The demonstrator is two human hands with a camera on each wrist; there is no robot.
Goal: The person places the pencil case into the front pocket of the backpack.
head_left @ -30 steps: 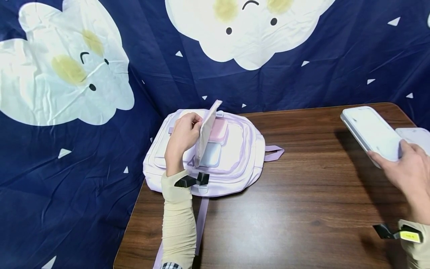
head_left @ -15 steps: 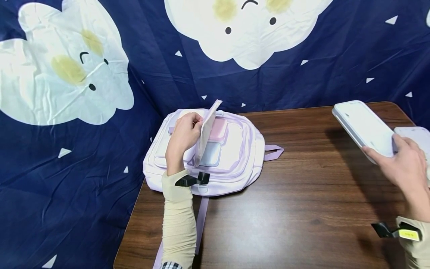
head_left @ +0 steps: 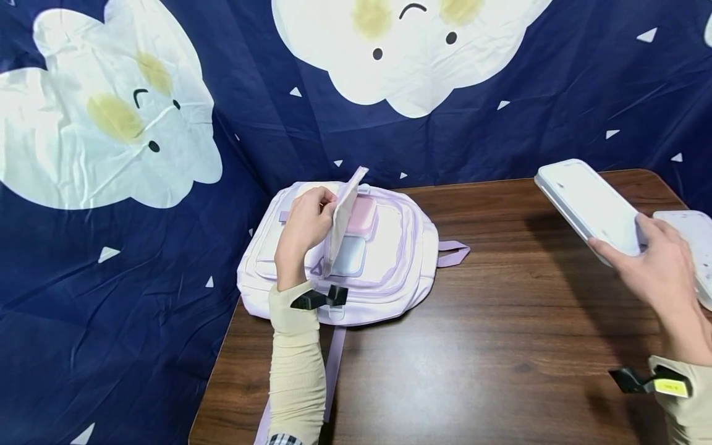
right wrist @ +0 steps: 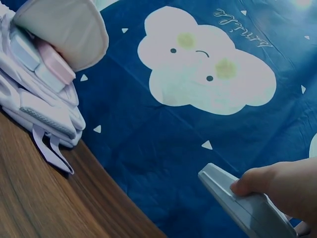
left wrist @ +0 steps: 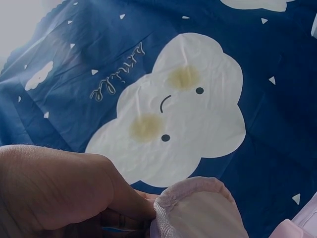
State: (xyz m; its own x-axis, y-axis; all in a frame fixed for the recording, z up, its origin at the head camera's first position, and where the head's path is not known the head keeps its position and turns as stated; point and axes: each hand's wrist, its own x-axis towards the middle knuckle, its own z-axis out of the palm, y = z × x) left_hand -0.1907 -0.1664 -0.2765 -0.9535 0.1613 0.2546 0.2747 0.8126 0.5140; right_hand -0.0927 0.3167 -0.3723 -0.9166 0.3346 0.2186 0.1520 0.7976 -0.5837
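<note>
Left fingers [head_left: 318, 193] pinching one flap [head_left: 343, 222], right fingers [right wrist: 253, 180] gripping one white box [head_left: 592, 203], one backpack [head_left: 421, 253]

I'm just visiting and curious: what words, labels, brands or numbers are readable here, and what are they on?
"smile": in script on the blue cloth, beside a white cloud, in both wrist views.
Yellow label on the right black wrist device: too small to read.
White box in the right hand: tiny marks, unreadable.
Backpack: nothing I can read.
</note>
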